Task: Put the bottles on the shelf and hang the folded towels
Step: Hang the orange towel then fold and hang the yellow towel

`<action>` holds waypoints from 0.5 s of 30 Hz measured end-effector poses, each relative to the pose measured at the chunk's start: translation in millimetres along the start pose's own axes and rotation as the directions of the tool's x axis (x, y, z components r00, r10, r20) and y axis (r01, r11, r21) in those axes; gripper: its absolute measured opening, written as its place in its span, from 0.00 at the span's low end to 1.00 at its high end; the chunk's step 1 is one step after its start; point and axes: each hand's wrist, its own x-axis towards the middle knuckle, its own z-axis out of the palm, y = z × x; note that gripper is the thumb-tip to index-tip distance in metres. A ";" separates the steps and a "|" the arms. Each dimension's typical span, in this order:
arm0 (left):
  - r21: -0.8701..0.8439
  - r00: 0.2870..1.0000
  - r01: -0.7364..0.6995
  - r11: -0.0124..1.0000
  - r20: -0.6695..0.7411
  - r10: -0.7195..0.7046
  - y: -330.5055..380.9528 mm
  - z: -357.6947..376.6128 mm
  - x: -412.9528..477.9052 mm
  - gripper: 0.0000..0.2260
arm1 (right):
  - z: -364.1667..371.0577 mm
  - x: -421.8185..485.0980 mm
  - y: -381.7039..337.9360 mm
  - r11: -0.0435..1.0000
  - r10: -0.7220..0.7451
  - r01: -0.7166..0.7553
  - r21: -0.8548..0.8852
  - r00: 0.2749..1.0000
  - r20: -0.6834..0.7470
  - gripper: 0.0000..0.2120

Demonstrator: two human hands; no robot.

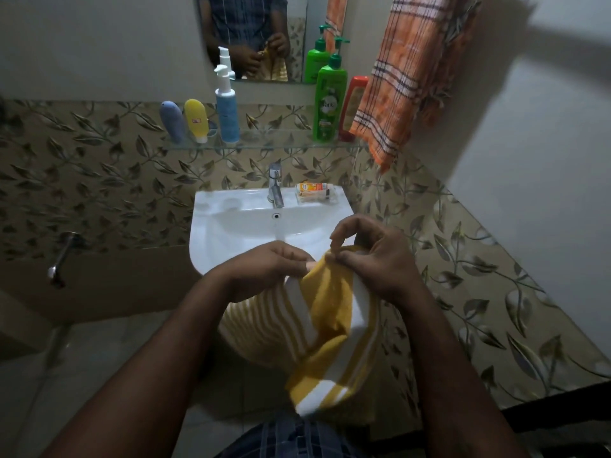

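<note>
A yellow towel with white stripes (327, 328) hangs in front of the sink, held at its top edge by both hands. My left hand (264, 269) pinches the left part of that edge. My right hand (373, 259) pinches the right part, its fingers curled above the cloth. On the glass shelf (264, 143) stand a blue-grey tube (172, 122), a yellow tube (195, 120), a white and blue pump bottle (226, 107), a green pump bottle (330, 100) and a red bottle (353, 107). An orange checked towel (403, 81) hangs on the wall at the right.
A white sink (231, 233) with a chrome tap (275, 188) stands below the shelf, a small orange pack (312, 189) on its rim. A mirror (251, 38) hangs above. A wall tap (62, 256) sticks out at the left. Leaf-patterned tiles cover the walls.
</note>
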 end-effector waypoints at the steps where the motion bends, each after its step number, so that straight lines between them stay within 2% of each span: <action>1: -0.025 1.000 -0.001 1.000 0.018 0.002 -0.7 0.1 1.2 0.12 | 0.2 1.0 0.7 1.000 -0.002 0.002 0.000 1.000 -0.006 0.12; 3: -0.042 0.999 -0.030 0.999 0.011 0.031 -2.0 2.7 3.4 0.07 | 2.1 2.7 1.9 0.999 -0.007 0.007 0.031 1.000 -0.026 0.12; 5: -0.040 0.992 -0.066 0.997 -0.106 0.061 -0.8 5.2 5.3 0.01 | 2.6 4.7 3.8 0.997 0.000 0.005 0.074 0.998 -0.059 0.12; 8: -0.035 0.942 -0.179 0.983 -0.295 0.161 4.1 2.7 8.0 0.05 | 2.1 7.9 7.7 0.991 0.042 -0.031 0.133 0.996 -0.078 0.12; 11: 0.008 0.902 -0.281 0.960 -0.338 0.267 17.0 1.1 6.4 0.06 | 4.0 9.6 8.8 0.974 0.147 -0.136 0.182 0.988 -0.050 0.12; 13: 0.059 0.882 -0.326 0.943 -0.341 0.326 27.7 1.1 4.4 0.05 | 5.6 10.3 6.7 0.958 0.223 -0.224 0.181 0.975 0.024 0.09; 15: 0.142 0.867 -0.347 0.927 -0.328 0.375 37.3 0.7 2.4 0.06 | 5.1 10.2 1.1 0.946 0.236 -0.256 0.201 0.965 0.117 0.06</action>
